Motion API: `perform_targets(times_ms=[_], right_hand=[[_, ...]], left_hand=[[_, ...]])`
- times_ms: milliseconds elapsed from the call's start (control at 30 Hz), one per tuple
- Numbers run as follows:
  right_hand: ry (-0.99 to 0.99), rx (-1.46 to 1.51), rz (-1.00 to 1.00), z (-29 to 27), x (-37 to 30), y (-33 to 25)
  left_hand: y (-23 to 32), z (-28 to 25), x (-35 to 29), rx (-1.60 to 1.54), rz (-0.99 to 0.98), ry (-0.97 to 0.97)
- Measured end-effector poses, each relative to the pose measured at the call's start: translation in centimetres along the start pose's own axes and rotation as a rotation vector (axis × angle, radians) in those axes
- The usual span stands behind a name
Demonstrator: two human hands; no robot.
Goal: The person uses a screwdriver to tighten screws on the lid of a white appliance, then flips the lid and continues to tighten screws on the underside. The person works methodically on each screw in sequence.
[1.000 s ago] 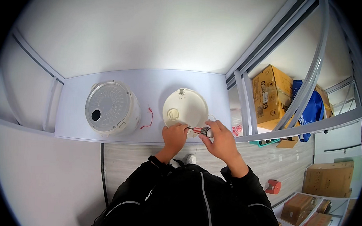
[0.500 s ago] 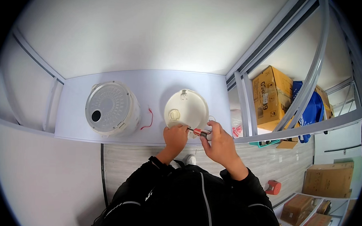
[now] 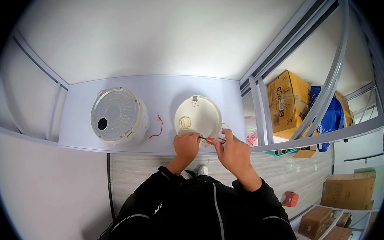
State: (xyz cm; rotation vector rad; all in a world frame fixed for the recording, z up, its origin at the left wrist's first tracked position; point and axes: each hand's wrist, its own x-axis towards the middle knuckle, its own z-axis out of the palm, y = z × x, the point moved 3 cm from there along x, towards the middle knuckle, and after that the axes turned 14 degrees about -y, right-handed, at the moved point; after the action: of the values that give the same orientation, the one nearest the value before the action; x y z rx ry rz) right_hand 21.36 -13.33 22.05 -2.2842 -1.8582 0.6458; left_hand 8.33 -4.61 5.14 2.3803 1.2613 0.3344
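On the white table lies a round cream plastic cover (image 3: pixel 205 114), hollow side up, with a small round fitting (image 3: pixel 185 122) inside it and a metal piece at its far rim. My left hand (image 3: pixel 186 146) is closed at the cover's near edge, its fingertips beside the tip of a screwdriver (image 3: pixel 209 140). My right hand (image 3: pixel 234 153) grips that screwdriver's red handle, its shaft pointing left across the near rim. What the shaft's tip touches is hidden by my left fingers. A short red wire (image 3: pixel 161 127) lies left of the cover.
At the table's left stands a white round appliance body (image 3: pixel 117 114) with a grey perforated disc on top. Beyond the white frame post (image 3: pixel 265 110) on the right are a cardboard box (image 3: pixel 287 100) and a blue bag (image 3: pixel 331 119). A red stool (image 3: pixel 289 199) stands on the floor.
My right hand has slid forward and left along the screwdriver, so its fingers cover more of the handle. My left hand and the cover have hardly moved.
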Motion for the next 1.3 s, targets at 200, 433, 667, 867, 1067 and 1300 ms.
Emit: perform_targets(times_ms=[200, 433, 667, 867, 1067, 1300], right_hand=[[0.195, -0.029, -0.167, -0.3, -0.3, -0.7], [-0.004, -0.114, -0.001, 1.3, 0.1, 0.3], [0.225, -0.121, -0.211, -0.1, -0.8, -1.4], [0.058, -0.055, -0.089, 1.0, -0.2, -1.0], [0.14, -0.062, -0.202, 0.3, -0.7, -1.2], [0.119, -0.035, -0.253, 1.1, -0.9, -0.5]], left_hand=[[0.1, -0.1, 0.0, -0.012, 0.002, 0.004], [0.1, 0.0, 0.0, 0.002, -0.009, 0.0], [0.0, 0.1, 0.0, -0.008, -0.01, 0.004], [0.0, -0.2, 0.1, -0.004, -0.011, -0.032], [0.2, -0.5, 0.1, -0.057, -0.036, -0.066], [0.2, -0.5, 0.3, 0.001, -0.016, -0.057]])
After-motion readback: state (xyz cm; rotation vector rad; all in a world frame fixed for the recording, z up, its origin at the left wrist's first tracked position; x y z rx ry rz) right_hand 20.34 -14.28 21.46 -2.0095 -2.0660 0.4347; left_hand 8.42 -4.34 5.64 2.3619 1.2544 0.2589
